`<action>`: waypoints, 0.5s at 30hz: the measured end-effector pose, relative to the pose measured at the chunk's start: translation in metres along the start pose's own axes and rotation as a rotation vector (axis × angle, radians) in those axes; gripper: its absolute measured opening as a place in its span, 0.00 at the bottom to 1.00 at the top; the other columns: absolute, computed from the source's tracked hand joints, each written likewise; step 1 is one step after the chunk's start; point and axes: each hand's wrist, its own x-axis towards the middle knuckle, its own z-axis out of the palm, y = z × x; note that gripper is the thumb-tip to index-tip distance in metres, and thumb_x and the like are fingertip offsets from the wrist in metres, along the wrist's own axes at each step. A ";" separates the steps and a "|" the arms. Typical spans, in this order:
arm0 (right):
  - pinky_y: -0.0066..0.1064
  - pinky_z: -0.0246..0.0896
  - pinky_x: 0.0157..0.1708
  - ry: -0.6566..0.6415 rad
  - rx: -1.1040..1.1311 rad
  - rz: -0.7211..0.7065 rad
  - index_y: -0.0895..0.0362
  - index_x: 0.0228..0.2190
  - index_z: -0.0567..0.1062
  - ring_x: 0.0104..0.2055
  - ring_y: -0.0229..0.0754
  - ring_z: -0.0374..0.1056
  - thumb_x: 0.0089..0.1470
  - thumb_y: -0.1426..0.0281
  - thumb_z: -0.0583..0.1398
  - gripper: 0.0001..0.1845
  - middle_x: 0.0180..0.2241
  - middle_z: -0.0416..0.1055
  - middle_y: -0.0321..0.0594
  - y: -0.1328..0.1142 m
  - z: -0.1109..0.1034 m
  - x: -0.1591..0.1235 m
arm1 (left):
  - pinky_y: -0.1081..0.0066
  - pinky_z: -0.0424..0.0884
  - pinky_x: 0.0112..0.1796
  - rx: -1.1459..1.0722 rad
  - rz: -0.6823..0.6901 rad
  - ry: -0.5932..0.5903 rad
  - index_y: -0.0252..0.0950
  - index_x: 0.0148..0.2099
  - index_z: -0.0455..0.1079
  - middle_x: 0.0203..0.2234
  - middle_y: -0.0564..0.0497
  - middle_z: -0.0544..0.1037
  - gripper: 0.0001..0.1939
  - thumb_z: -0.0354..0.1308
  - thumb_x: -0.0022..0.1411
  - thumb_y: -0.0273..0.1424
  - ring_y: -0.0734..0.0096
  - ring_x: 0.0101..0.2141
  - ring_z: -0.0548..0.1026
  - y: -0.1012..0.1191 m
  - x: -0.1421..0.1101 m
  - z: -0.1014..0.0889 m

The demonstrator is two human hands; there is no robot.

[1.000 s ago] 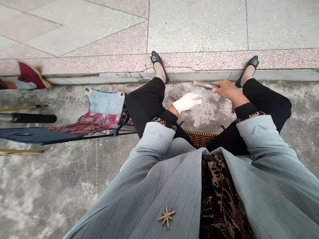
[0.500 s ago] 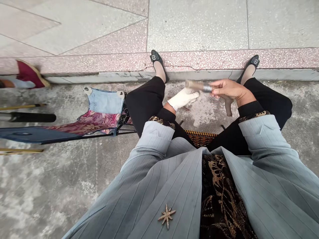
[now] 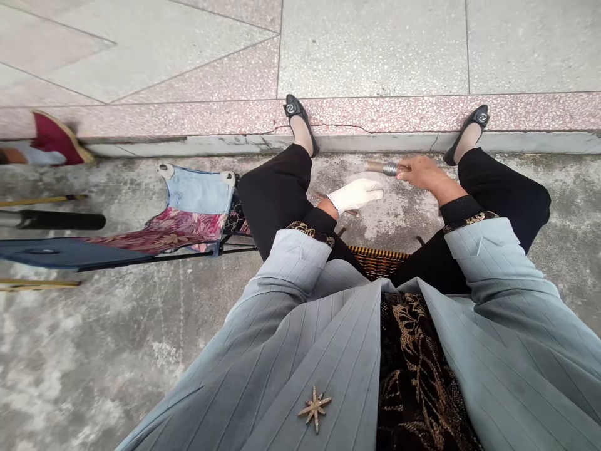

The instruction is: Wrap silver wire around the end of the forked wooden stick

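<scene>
Currently, from my remote post, I have the bare right hand (image 3: 422, 172) closed on a short, tan, rod-shaped piece (image 3: 374, 167) that has a ridged, silvery, metallic-looking band (image 3: 389, 169) around it, just beyond the fingertips. The piece is held clear over the rough grey concrete ground (image 3: 389, 216), between my knees, its pale end pointing to my left and slightly blurred.

Just beside that end, apart from it as far as I can judge, is the white-gloved left hand (image 3: 355, 194), its fingers nearly straight and pressed together. I see nothing in it, but its underside is hidden, so I cannot tell whether it grips anything.

As for progress, the silvery band is in place around the piece, and the piece is in my grip. I would call this midway through the handling, since nothing has been set down. What is left I cannot settle: the right palm hides the piece's other end, and I cannot make out whether the band is fastened or loose.
</scene>
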 end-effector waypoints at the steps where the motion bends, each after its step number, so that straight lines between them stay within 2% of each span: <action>1: 0.33 0.57 0.36 -0.054 -0.082 -0.003 0.57 0.45 0.83 0.38 0.45 0.70 0.58 0.65 0.63 0.15 0.38 0.78 0.43 -0.002 0.000 -0.001 | 0.71 0.63 0.36 0.028 0.001 -0.017 0.33 0.32 0.71 0.25 0.52 0.71 0.16 0.52 0.64 0.40 0.70 0.30 0.68 0.001 0.000 0.000; 4: 0.34 0.57 0.36 -0.246 -0.211 -0.045 0.54 0.45 0.84 0.39 0.46 0.71 0.58 0.65 0.63 0.15 0.41 0.79 0.44 -0.005 0.001 -0.004 | 0.70 0.64 0.37 0.059 0.006 -0.056 0.33 0.34 0.74 0.27 0.51 0.74 0.14 0.53 0.63 0.37 0.69 0.31 0.69 0.005 -0.003 -0.002; 8: 0.33 0.58 0.36 -0.442 -0.182 -0.171 0.55 0.46 0.84 0.39 0.45 0.71 0.58 0.67 0.64 0.15 0.39 0.80 0.43 -0.003 0.004 -0.004 | 0.71 0.65 0.38 0.022 0.011 -0.062 0.33 0.34 0.75 0.25 0.51 0.75 0.13 0.53 0.63 0.34 0.71 0.31 0.70 0.010 -0.007 -0.006; 12: 0.32 0.59 0.34 -0.560 -0.036 -0.235 0.55 0.45 0.84 0.32 0.41 0.68 0.55 0.67 0.65 0.16 0.32 0.78 0.39 0.004 0.005 0.000 | 0.72 0.66 0.35 -0.052 0.011 -0.028 0.32 0.33 0.75 0.22 0.52 0.73 0.11 0.56 0.61 0.34 0.72 0.29 0.70 0.013 -0.009 -0.013; 15: 0.31 0.59 0.32 -0.619 0.221 -0.286 0.54 0.45 0.84 0.28 0.38 0.65 0.49 0.61 0.69 0.21 0.27 0.75 0.35 0.010 -0.003 -0.003 | 0.70 0.68 0.33 -0.165 -0.001 0.050 0.33 0.33 0.75 0.22 0.52 0.74 0.13 0.60 0.60 0.39 0.70 0.28 0.72 0.011 -0.010 -0.019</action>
